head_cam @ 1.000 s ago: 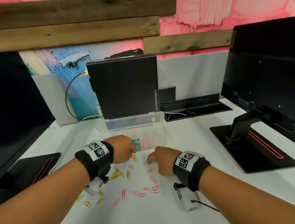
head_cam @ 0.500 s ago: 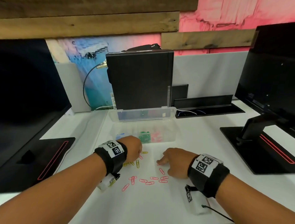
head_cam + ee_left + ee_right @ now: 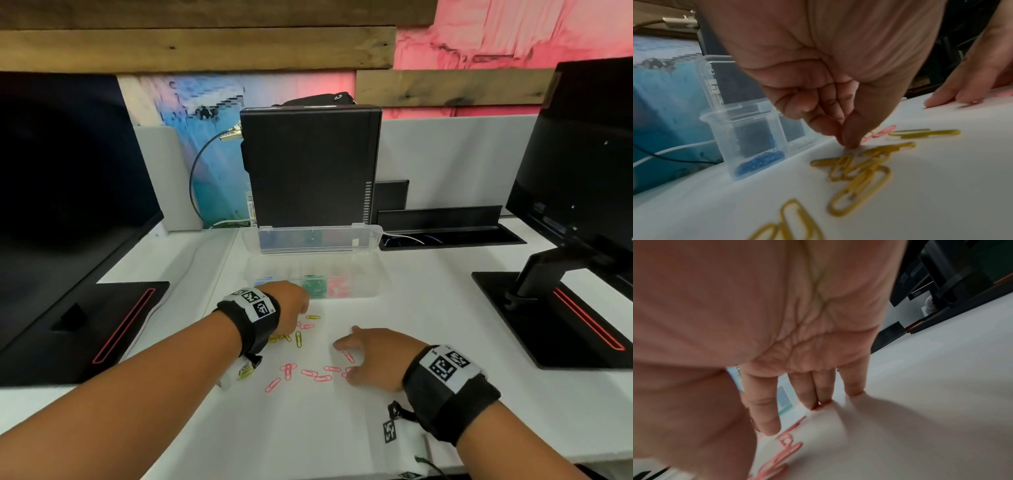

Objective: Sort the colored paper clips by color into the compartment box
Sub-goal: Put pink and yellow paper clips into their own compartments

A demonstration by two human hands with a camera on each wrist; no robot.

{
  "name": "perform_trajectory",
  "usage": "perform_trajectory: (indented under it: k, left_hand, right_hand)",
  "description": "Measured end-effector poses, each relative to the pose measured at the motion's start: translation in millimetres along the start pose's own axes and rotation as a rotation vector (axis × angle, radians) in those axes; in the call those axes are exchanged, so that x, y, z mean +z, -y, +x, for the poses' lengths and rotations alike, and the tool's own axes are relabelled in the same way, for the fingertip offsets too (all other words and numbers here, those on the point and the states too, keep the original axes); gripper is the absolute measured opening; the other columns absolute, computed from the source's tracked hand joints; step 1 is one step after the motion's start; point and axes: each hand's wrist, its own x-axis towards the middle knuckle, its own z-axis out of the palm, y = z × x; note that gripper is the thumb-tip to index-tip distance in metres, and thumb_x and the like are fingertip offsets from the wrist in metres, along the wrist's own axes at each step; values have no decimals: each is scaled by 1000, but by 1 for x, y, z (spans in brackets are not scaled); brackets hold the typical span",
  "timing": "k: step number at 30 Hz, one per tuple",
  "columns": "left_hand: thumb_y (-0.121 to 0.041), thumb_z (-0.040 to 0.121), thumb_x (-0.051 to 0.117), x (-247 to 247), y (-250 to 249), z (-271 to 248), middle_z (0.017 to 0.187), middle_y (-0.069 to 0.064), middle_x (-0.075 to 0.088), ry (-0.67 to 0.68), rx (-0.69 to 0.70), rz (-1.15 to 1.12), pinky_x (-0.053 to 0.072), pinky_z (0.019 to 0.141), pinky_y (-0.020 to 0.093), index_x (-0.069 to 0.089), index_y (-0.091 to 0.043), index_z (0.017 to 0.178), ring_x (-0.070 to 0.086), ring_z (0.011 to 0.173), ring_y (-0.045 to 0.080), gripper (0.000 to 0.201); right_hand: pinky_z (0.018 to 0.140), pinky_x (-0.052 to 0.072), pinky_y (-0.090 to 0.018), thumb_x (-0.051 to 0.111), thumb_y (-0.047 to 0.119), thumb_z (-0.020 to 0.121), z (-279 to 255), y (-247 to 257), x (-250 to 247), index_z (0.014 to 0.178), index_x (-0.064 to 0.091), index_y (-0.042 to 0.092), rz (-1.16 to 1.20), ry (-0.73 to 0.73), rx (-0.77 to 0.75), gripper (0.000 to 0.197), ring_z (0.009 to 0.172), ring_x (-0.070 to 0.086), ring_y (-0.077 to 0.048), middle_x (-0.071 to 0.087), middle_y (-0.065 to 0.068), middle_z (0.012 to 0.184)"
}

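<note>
The left grip (image 3: pixel 838 97) is pinching down among yellow clips (image 3: pixel 859 165) on the counter (image 3: pixel 428 325). The right grip (image 3: pixel 373 359), released, is pressing straight fingers (image 3: pixel 818 391) onto pink clips (image 3: pixel 315 375) near the box (image 3: pixel 373 291).

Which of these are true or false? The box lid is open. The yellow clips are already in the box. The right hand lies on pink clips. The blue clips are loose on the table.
1. The box lid is open. True.
2. The yellow clips are in the box. False: they lie on the table under the left hand.
3. The right hand lies on pink clips. True.
4. The blue clips are loose on the table. False: they sit in the box's end compartment.
</note>
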Motion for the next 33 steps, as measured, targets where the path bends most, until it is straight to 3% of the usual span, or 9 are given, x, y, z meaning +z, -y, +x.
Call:
perform_trajectory:
  k: [3,6,10,12,16,18,23,28,33]
  left_hand:
    - [-19,87,62,2,4,-3,128,-4,57,5,-14,-72,44,87,25,56,-30,128,56,113,19,43]
    - [-24,89,59,-4,12,-7,108,-5,69,-83,-22,-337,51,89,29,74,-22,103,62,100,17,21]
    - [-13,88,64,-12,12,-13,89,10,75,10,-32,-822,56,60,22,78,-8,93,70,79,16,15]
    - [-15,90,62,-10,9,-15,89,8,77,38,-14,-743,54,61,21,77,-11,95,72,80,16,17]
    - [-23,92,57,-4,-2,-10,106,-7,70,-52,43,-184,50,84,25,73,-22,107,65,97,16,22]
    - [-26,93,57,0,-10,-5,104,-4,69,-51,38,-75,48,82,25,73,-19,108,62,96,17,22]
    - [-25,91,59,7,-20,3,74,1,57,-32,16,73,45,64,26,68,-14,82,56,70,19,17]
    - [-19,90,60,7,-23,7,91,5,68,43,13,97,56,80,32,69,-11,91,67,87,24,12]
    - [-13,88,63,8,-28,8,90,6,61,111,14,117,50,69,30,66,-7,104,59,79,24,17]
  right_hand:
    - [108,23,-19,58,28,92,-3,3,6,145,44,38,0,-30,0,55,143,33,-14,22,5,162]
    - [109,33,-23,58,20,92,-1,3,10,134,57,34,-26,-82,18,45,133,45,-14,46,9,148]
    - [102,42,-25,63,17,89,7,5,11,126,64,32,-69,-112,52,40,122,55,-16,58,8,136]
    - [100,44,-25,64,17,88,9,7,10,123,66,29,-76,-125,48,37,120,56,-16,59,7,134]
    - [96,48,-29,59,8,89,9,16,8,120,67,18,-138,-114,25,34,114,58,-21,61,-2,126]
    - [94,50,-32,55,4,88,10,21,8,116,68,13,-200,-119,2,32,110,60,-25,63,-7,121]
    - [86,54,-34,54,-1,83,16,26,6,109,67,12,-269,-101,-12,32,102,62,-27,65,-9,113]
    - [75,51,-28,55,3,80,25,21,1,93,64,20,-164,-89,-22,24,94,62,-21,65,0,103]
    - [67,51,-22,58,9,75,38,5,-7,80,60,28,61,-98,14,20,77,59,-10,62,13,84]
